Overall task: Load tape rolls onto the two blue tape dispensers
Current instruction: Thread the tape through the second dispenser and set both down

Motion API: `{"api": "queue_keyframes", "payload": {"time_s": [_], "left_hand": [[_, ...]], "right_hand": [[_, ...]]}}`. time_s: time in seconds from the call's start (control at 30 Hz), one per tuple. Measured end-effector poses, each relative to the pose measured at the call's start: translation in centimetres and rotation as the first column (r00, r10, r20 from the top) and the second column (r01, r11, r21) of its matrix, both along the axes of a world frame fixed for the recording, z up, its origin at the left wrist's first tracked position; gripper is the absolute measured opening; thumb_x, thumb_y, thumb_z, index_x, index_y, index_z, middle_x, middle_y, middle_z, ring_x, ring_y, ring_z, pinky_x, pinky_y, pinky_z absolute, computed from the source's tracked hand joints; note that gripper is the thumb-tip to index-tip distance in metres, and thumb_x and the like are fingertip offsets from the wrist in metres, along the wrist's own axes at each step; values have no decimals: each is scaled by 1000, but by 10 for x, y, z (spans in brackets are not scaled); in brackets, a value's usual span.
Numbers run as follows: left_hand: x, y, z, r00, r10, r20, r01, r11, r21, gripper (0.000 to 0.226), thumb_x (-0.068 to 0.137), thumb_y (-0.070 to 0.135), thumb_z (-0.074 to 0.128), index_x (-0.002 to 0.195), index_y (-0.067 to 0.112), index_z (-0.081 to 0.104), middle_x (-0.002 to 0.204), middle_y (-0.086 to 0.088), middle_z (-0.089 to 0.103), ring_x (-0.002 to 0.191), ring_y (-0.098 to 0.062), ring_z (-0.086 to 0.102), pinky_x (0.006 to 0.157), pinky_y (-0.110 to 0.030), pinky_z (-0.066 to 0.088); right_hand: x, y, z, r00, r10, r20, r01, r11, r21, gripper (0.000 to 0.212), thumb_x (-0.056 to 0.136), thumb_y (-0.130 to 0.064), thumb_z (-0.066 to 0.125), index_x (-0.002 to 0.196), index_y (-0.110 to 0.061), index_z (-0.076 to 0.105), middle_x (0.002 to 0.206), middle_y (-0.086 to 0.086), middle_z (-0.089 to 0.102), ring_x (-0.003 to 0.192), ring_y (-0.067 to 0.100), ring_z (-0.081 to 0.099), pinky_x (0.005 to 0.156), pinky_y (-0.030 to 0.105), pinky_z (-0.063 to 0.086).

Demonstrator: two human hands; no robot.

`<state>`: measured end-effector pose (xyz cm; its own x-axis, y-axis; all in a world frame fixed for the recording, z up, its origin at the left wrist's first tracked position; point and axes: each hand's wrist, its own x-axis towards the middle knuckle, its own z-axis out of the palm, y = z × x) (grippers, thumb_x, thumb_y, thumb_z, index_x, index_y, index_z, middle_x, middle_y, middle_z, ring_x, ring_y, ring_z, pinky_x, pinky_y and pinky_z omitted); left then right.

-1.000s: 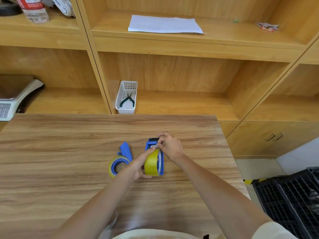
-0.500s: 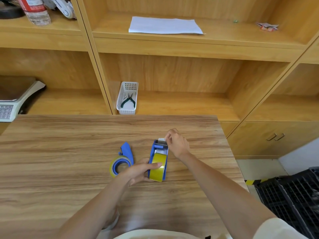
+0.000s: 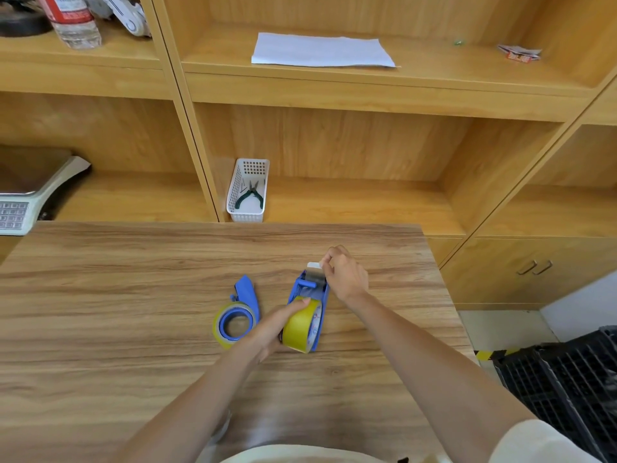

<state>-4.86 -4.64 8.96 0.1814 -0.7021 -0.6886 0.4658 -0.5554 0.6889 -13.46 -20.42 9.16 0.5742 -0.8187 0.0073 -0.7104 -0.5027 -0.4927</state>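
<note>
Two blue tape dispensers lie on the wooden table. The left dispenser lies flat with a yellow tape roll on its hub. The right dispenser stands on edge and carries a second yellow roll. My left hand grips that roll and the dispenser's near end. My right hand pinches the tape's free end, a pale strip drawn out past the dispenser's far tip.
Wooden shelving rises behind the table. A white basket with pliers sits on the lower shelf, a scale at the far left, a paper sheet above. A black crate stands on the floor at right.
My right hand has pulled the tape end away from the roll, out over the right dispenser's far tip. The dispenser has shifted slightly right; my left hand stays on the roll.
</note>
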Motion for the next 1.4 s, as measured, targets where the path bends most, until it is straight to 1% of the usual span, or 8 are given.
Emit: {"api": "queue_keyframes", "payload": {"time_s": [0.4, 0.6, 0.7, 0.9, 1.03, 1.2, 1.3, 1.4], "left_hand": [[11, 23, -13, 952, -307, 2, 300, 930, -212, 45, 75, 29, 79, 117, 17, 68, 119, -7, 72, 113, -25, 66, 103, -41, 48], [6, 15, -10, 984, -69, -165, 53, 994, -99, 51, 75, 42, 78, 117, 16, 67, 106, -4, 75, 97, -18, 71, 91, -44, 55], [3, 11, -5, 995, -42, -90, 38, 998, -55, 42, 86, 49, 66, 116, 19, 68, 99, -1, 76, 91, -16, 72, 85, -41, 57], [7, 16, -8, 993, -95, -71, 90, 993, -81, 46, 79, 42, 71, 111, 9, 67, 89, -2, 74, 85, -16, 70, 78, -34, 55], [7, 20, -8, 986, -135, -93, 123, 984, -125, 37, 81, 35, 70, 107, 9, 67, 90, 0, 76, 85, -13, 71, 76, -32, 56], [9, 22, -4, 975, -209, -70, 196, 966, -166, 18, 91, 21, 64, 107, 14, 69, 97, 2, 77, 91, -12, 71, 86, -33, 55], [12, 20, 0, 972, -235, -31, 226, 958, -179, 32, 83, 27, 70, 112, 13, 68, 103, 0, 76, 97, -14, 70, 89, -35, 53], [13, 20, 0, 975, -222, 1, 218, 957, -191, 32, 84, 27, 71, 113, 14, 67, 103, 1, 76, 96, -14, 70, 85, -32, 54]], "right_hand": [[0, -27, 10, 993, -114, 35, 101, 961, 258, 19, 93, -19, 54, 75, -23, 60, 99, -3, 72, 69, 18, 65, 59, 27, 49], [-2, -34, 9, 972, -196, 133, 119, 890, 441, 19, 89, -19, 62, 72, -25, 65, 67, -3, 69, 66, 11, 65, 73, 28, 53], [-2, -35, 11, 976, -183, 121, 109, 882, 458, 14, 89, -21, 63, 77, -22, 68, 69, -4, 68, 69, 11, 63, 71, 29, 51], [-2, -36, 12, 993, -116, 37, 92, 911, 403, 15, 87, -26, 65, 74, -28, 69, 110, -7, 72, 102, 15, 61, 82, 30, 47], [0, -34, 8, 987, -156, -36, 159, 925, 345, 20, 87, -26, 63, 68, -31, 67, 108, -11, 72, 102, 15, 63, 78, 29, 50], [2, -31, 8, 976, -197, -96, 216, 941, 261, 21, 91, -24, 56, 87, -26, 76, 107, -7, 72, 96, 19, 65, 71, 29, 50], [2, -30, 10, 969, -220, -111, 241, 940, 240, 22, 93, -26, 53, 92, -24, 75, 97, -3, 69, 83, 19, 60, 66, 27, 44], [2, -37, 5, 974, -190, -120, 223, 890, 398, 18, 88, -26, 62, 72, -20, 69, 81, -1, 66, 77, 20, 61, 65, 27, 46]]}}
